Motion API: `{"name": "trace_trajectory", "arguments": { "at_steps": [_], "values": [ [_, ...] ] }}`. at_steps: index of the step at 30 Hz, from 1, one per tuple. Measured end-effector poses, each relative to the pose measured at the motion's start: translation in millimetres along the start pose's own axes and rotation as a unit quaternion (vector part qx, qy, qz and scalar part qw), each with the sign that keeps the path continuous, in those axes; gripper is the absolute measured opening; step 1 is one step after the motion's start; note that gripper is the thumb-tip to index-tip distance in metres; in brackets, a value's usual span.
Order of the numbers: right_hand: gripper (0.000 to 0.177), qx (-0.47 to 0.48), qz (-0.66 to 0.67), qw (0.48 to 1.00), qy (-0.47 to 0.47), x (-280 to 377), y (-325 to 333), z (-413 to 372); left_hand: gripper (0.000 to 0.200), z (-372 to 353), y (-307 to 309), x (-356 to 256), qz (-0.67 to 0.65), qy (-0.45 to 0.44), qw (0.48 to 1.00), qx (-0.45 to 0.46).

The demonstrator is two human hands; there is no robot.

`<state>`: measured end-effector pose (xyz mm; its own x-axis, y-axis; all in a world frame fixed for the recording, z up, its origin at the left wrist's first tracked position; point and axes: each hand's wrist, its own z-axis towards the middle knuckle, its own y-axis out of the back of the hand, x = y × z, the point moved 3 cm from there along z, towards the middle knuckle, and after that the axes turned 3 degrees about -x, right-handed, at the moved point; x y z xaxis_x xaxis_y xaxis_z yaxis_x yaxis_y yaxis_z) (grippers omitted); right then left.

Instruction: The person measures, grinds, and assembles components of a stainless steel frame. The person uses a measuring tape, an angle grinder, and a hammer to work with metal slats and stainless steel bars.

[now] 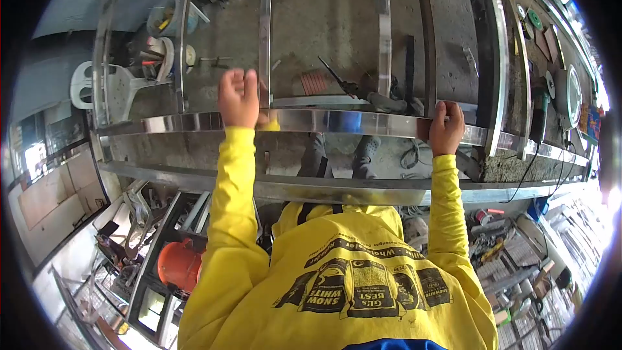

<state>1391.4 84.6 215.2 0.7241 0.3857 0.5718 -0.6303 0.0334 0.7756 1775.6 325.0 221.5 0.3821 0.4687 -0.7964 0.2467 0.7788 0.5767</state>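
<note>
A shiny square metal rail (330, 121) runs crosswise in front of me, with several upright-looking metal bars joined to it and reaching away. My left hand (238, 98) is raised over the rail, beside one crossbar (265, 32). Its fingers are loosely bent and apart, and I see nothing in them. Farther right, my right hand (447, 128) grips the rail close to where a darker bar (426, 32) meets it. The undersides of its fingers are hidden. A second metal rail (337, 190) lies nearer my body.
A white plastic chair (107, 91) stands at the left. On the floor beyond the rail lie a dark tool (340, 78) and a reddish ribbed piece (314, 82). An orange container (180, 266) sits lower left. Discs and a cabled power tool (539, 113) rest at the right.
</note>
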Motion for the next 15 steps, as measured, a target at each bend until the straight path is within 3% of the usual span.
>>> {"name": "trace_trajectory", "arguments": {
  "at_steps": [3, 4, 6, 8, 9, 15],
  "values": [
    [0.032, 0.04, -0.149, 0.988, 0.002, -0.9, -19.5, 0.4, 0.066, 67.4, -66.8, 68.3, -0.054, 0.157, 0.973, 0.162],
    [0.032, 0.042, -0.147, 0.988, -0.009, -3.7, -22.5, 0.8, 0.066, 71.8, -84.1, 53.4, -0.2, 0.277, 0.911, 0.233],
    [0.034, 0.056, -0.145, 0.987, -0.033, -4.5, -18.6, -1.5, 0.062, 79.5, -98.2, 18.6, -0.325, 0.407, 0.779, 0.35],
    [0.036, 0.056, -0.127, 0.989, -0.055, -1.5, -19.9, -1.3, 0.057, 92.4, -104.5, 37.7, -0.416, 0.387, 0.713, 0.409],
    [0.036, 0.065, -0.125, 0.988, -0.065, -5.8, -20.2, -2.1, 0.054, 91.3, -106.6, 29.3, -0.395, 0.391, 0.735, 0.389],
    [0.034, 0.1, -0.143, 0.982, -0.076, -4.2, -19.0, 1.0, 0.056, 91.7, -100.8, 12.7, -0.339, 0.428, 0.754, 0.364]
  ]
}}
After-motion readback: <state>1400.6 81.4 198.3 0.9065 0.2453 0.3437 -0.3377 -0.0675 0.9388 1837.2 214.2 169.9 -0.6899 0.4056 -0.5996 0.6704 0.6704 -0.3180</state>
